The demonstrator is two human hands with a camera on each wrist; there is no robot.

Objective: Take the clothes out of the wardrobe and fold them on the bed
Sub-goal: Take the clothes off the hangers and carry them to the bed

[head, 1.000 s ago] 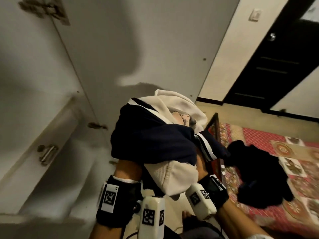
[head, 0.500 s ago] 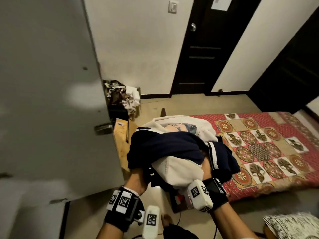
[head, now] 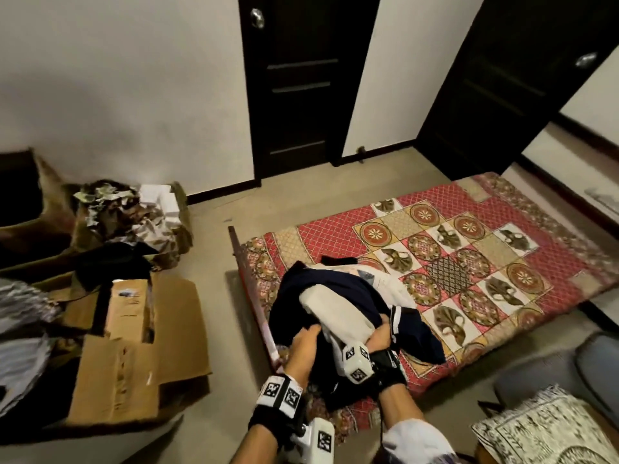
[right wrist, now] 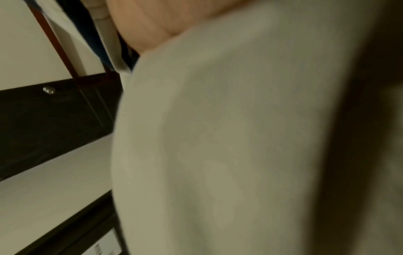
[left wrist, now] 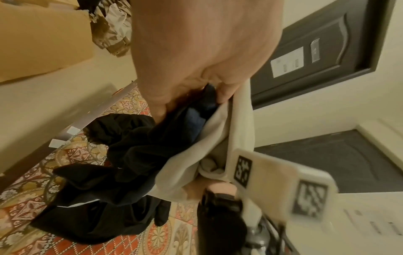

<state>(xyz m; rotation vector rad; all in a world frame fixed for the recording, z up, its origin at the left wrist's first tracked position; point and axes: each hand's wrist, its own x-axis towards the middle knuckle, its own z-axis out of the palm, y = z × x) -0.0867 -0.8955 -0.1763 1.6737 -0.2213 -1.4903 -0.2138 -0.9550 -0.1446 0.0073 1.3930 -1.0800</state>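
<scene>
I hold a bundle of clothes (head: 338,296) over the near left corner of the bed (head: 469,249): a navy garment with white stripes wrapped round a cream one (head: 335,306), with a white printed piece behind. My left hand (head: 303,343) grips the bundle's near left side, fingers dug into the navy cloth (left wrist: 196,117). My right hand (head: 378,333) grips its near right side. In the left wrist view black clothes (left wrist: 122,189) lie on the patterned cover under the bundle. Cream cloth (right wrist: 240,138) fills the right wrist view. The wardrobe is out of view.
An open cardboard box (head: 134,339) stands on the floor to the left, with a second box of crumpled cloth and paper (head: 127,216) behind it. Two dark doors (head: 301,78) are in the far wall. A patterned cushion (head: 542,430) lies at the lower right.
I have turned from the wardrobe to the bed. The bundle, held in both hands throughout, has come down from chest height to the bed's near corner.
</scene>
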